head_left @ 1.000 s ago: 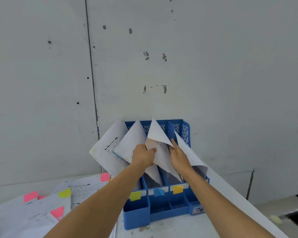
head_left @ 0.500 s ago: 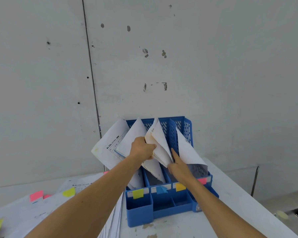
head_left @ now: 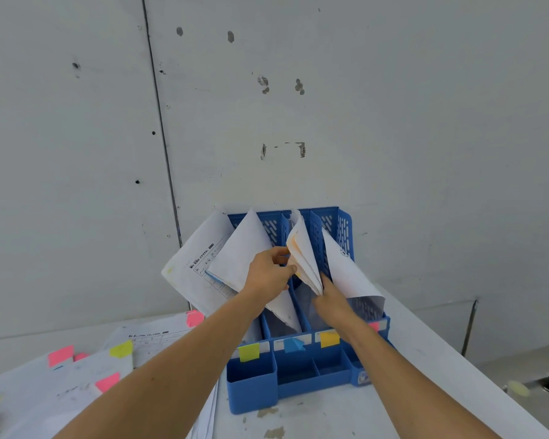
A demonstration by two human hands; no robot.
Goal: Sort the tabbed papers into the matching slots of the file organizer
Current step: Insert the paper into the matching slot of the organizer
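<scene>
- White worktop (head_left: 324, 419) set against a grey wall (head_left: 393, 122).
- Tabbed papers (head_left: 86, 381) lie spread on its left side.
- Blue file organizer (head_left: 314, 375) stands by the wall, with sheets leaning in its slots.
- Left hand (head_left: 268, 274) pinches a paper sheaf (head_left: 303, 258) standing in a middle slot.
- Right hand (head_left: 332, 301) reaches behind the sheaf; its grip cannot be told.

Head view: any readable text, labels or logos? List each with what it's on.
Nothing quotable.
Leaning white printed sheet at blue plastic file organizer's left: heading blurred.
Flat white printed sheet on pale table: heading blurred.
Corner sticker on organizer: too small.
Round mark on rightmost sheet: too small.
</scene>
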